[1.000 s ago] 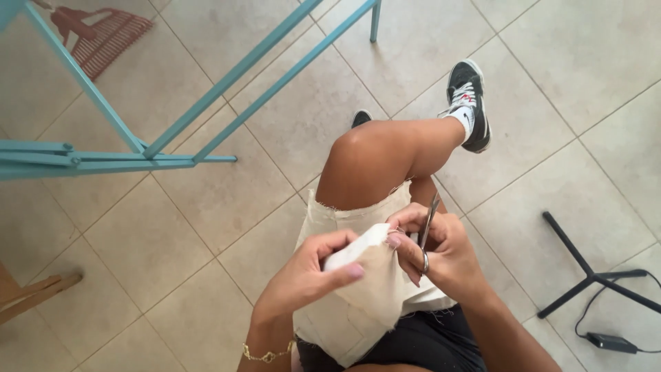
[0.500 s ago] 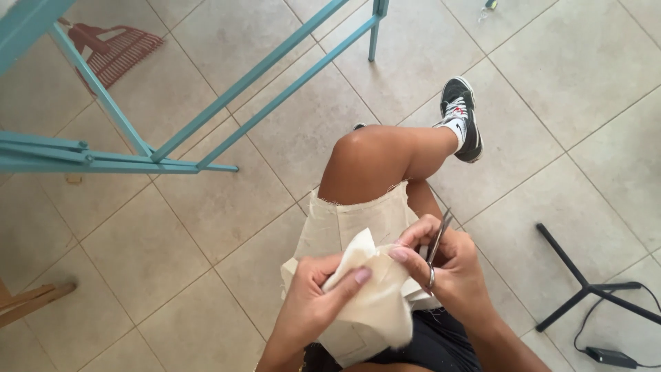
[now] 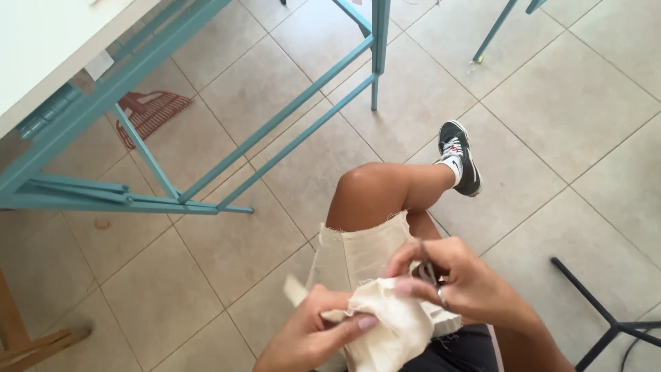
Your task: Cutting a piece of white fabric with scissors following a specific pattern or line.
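I sit with one leg crossed over my lap, a cream cloth [image 3: 358,258] draped over my thigh. My left hand [image 3: 313,334] pinches a folded part of the cloth [image 3: 392,324] near the bottom of the view. My right hand [image 3: 461,279] grips small dark scissors [image 3: 425,265], their blades pointing up beside the fold. A ring shows on a right finger. My black and white sneaker [image 3: 460,155] rests on the tiled floor ahead.
A teal metal table frame [image 3: 275,124] with a white top [image 3: 48,41] stands at the upper left. A reddish dustpan-like thing [image 3: 148,114] lies under it. A black stand leg [image 3: 606,317] is at the lower right, a wooden leg [image 3: 27,344] at the lower left.
The camera has tilted up, so the table top and more floor show. My hands have bunched the cloth tighter and the scissors sit closer to the fold.
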